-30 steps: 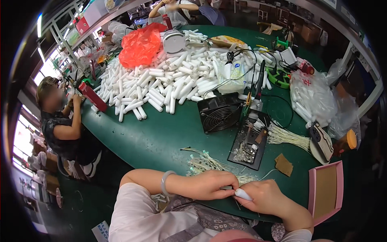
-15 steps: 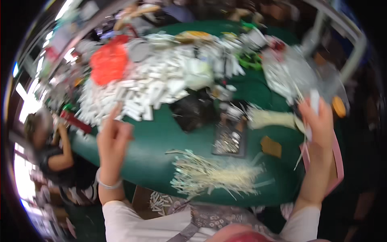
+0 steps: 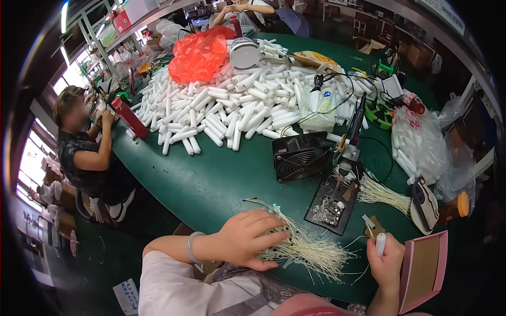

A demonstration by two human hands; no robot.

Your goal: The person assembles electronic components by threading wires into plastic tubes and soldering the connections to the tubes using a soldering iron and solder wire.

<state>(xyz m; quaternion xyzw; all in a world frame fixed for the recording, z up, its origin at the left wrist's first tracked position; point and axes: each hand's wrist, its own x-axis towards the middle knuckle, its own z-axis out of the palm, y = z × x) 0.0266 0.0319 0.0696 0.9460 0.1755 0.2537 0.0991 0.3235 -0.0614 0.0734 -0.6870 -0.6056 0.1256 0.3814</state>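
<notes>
My left hand (image 3: 252, 237), a bangle at its wrist, lies over the left end of a bundle of thin cream wires (image 3: 316, 253) near the table's front edge. Its fingers are spread, and no lifted wire shows in them. At the right, my right hand (image 3: 387, 260) is closed around a short white tube (image 3: 380, 243) standing upright in the grip. A thin wire hangs beside that hand. Just behind it lies a brown piece of card (image 3: 373, 227). A black tray (image 3: 331, 205) of small metal parts sits beyond the bundle, under a soldering stand.
White tubes (image 3: 226, 113) are heaped across the back of the green table (image 3: 174, 179). A black fan (image 3: 301, 158), another wire bundle (image 3: 385, 194) and a pink box (image 3: 424, 271) surround the work area. A co-worker (image 3: 87, 147) sits at the left edge.
My left hand has come down from above the table's left part onto the wires. My right hand has moved lower and nearer me, still holding the white tube. The view has shifted.
</notes>
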